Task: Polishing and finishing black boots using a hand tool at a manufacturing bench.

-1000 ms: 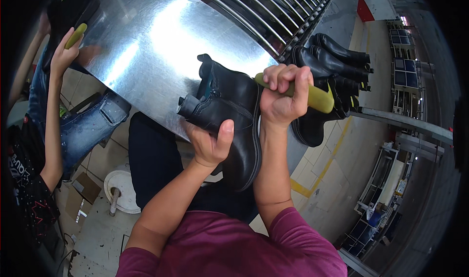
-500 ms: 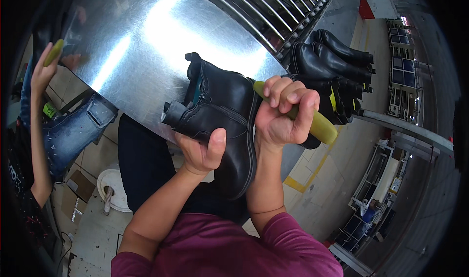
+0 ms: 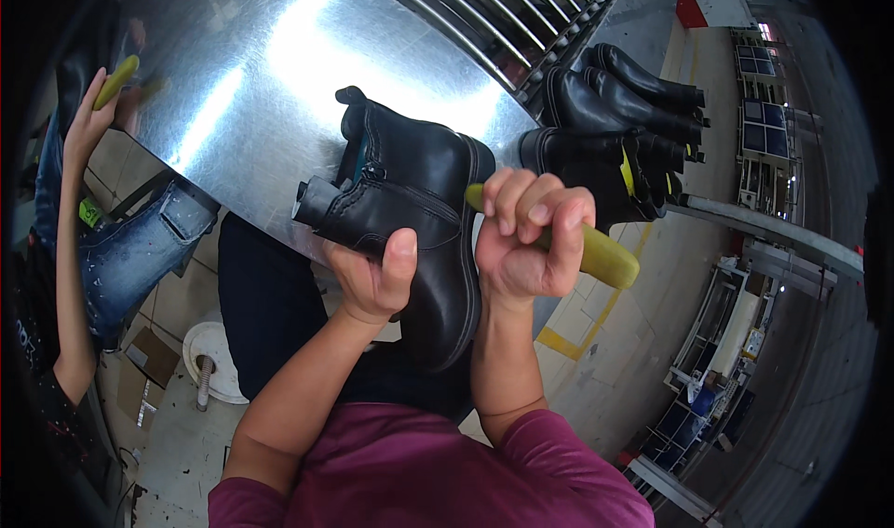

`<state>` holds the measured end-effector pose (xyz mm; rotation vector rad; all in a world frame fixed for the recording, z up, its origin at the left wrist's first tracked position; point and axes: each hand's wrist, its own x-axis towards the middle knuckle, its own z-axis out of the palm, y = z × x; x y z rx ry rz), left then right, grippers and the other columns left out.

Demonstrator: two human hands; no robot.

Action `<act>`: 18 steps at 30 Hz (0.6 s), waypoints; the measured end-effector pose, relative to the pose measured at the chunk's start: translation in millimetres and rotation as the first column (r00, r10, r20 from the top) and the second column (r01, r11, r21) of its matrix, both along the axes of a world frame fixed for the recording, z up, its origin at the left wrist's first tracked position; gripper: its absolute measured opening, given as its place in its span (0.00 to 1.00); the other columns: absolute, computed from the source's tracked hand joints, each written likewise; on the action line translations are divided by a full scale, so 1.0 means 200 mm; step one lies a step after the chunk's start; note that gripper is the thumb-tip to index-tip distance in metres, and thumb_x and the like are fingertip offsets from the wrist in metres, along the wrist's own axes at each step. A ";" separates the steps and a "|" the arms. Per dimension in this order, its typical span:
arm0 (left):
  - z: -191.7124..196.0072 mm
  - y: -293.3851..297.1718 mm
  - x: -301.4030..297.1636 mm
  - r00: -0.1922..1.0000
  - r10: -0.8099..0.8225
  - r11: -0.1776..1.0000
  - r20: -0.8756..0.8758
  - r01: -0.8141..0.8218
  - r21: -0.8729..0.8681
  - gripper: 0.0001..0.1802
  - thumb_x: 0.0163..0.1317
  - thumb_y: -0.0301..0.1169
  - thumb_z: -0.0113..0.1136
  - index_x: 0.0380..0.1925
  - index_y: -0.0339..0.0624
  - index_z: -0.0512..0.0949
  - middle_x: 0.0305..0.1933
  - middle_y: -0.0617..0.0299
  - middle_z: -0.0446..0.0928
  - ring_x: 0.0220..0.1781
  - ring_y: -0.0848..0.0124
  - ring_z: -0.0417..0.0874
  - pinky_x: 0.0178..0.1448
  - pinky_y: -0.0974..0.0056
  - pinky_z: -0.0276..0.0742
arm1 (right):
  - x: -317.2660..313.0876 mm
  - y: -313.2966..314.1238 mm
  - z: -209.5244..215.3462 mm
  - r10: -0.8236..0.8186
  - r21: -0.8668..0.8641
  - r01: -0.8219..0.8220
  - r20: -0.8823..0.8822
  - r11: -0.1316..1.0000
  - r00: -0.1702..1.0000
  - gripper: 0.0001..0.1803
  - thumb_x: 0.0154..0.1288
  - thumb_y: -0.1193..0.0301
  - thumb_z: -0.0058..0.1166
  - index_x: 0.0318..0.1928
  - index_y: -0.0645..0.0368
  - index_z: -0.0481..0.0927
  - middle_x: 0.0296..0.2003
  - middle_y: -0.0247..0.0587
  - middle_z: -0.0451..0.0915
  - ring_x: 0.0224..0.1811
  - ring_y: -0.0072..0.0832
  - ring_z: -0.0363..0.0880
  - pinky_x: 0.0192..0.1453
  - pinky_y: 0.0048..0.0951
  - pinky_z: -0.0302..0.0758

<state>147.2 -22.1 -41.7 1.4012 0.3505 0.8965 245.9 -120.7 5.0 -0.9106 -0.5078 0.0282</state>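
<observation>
While our left hand (image 3: 372, 281) gripped the black boot (image 3: 419, 221) over the shiny metal table (image 3: 233, 72), our right hand (image 3: 526, 239) squeezed a yellow-green handle (image 3: 605, 258). More black boots (image 3: 615, 137) lay nearby, one with a yellow tag (image 3: 629, 174).

Shiny steel table (image 3: 233, 72) reflects light above a tiled floor (image 3: 615, 360).

The right hand (image 3: 526, 239) wraps around the yellow-green handle (image 3: 605, 256), so its middle is hidden; whatever sits at its far end is behind the black boot (image 3: 419, 221); the left hand (image 3: 372, 277) covers part of the boot's side, and its fingers are behind the boot; far to the left, another person's hand (image 3: 88, 123) is dim and blurry near the picture's edge.
</observation>
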 end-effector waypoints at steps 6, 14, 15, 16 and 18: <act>-0.01 0.00 -0.02 0.999 -0.042 0.999 -0.010 0.042 0.029 0.16 0.65 0.38 0.59 0.37 0.33 0.83 0.36 0.53 0.83 0.40 0.56 0.84 0.51 0.56 0.77 | 0.00 0.01 0.08 -0.121 -0.148 0.076 -0.324 0.986 0.938 0.12 0.76 0.68 0.54 0.33 0.55 0.70 0.15 0.27 0.60 0.12 0.20 0.59 0.19 0.27 0.64; 0.02 0.00 -0.02 0.999 -0.007 1.000 -0.043 0.007 0.001 0.19 0.65 0.41 0.60 0.39 0.33 0.83 0.39 0.51 0.84 0.42 0.54 0.85 0.53 0.55 0.77 | 0.35 0.28 0.14 -0.274 -0.404 0.078 -0.453 0.911 0.848 0.14 0.70 0.67 0.63 0.31 0.53 0.71 0.16 0.25 0.58 0.11 0.17 0.56 0.16 0.25 0.58; 0.01 0.00 -0.02 0.998 -0.027 0.999 -0.053 0.028 0.025 0.19 0.65 0.41 0.60 0.38 0.33 0.83 0.39 0.51 0.84 0.42 0.53 0.85 0.53 0.54 0.77 | 0.38 0.31 0.10 -0.289 -0.398 0.112 -0.420 0.911 0.860 0.14 0.70 0.67 0.63 0.31 0.53 0.71 0.16 0.25 0.58 0.11 0.17 0.56 0.16 0.25 0.58; 0.00 0.01 -0.03 0.997 -0.039 0.998 -0.066 0.043 0.053 0.19 0.66 0.42 0.60 0.38 0.34 0.83 0.39 0.51 0.84 0.42 0.53 0.85 0.53 0.54 0.77 | 0.39 0.34 0.08 -0.297 -0.385 0.139 -0.390 0.912 0.871 0.14 0.69 0.67 0.63 0.31 0.53 0.71 0.16 0.25 0.59 0.12 0.18 0.56 0.16 0.25 0.58; -0.01 0.00 0.00 0.999 0.001 1.000 -0.051 -0.001 0.000 0.19 0.66 0.42 0.59 0.36 0.35 0.83 0.38 0.52 0.84 0.41 0.52 0.84 0.52 0.53 0.77 | 0.42 0.33 0.06 -0.253 -0.394 0.077 -0.419 0.916 0.872 0.15 0.69 0.68 0.64 0.29 0.53 0.71 0.16 0.25 0.59 0.12 0.18 0.57 0.18 0.26 0.59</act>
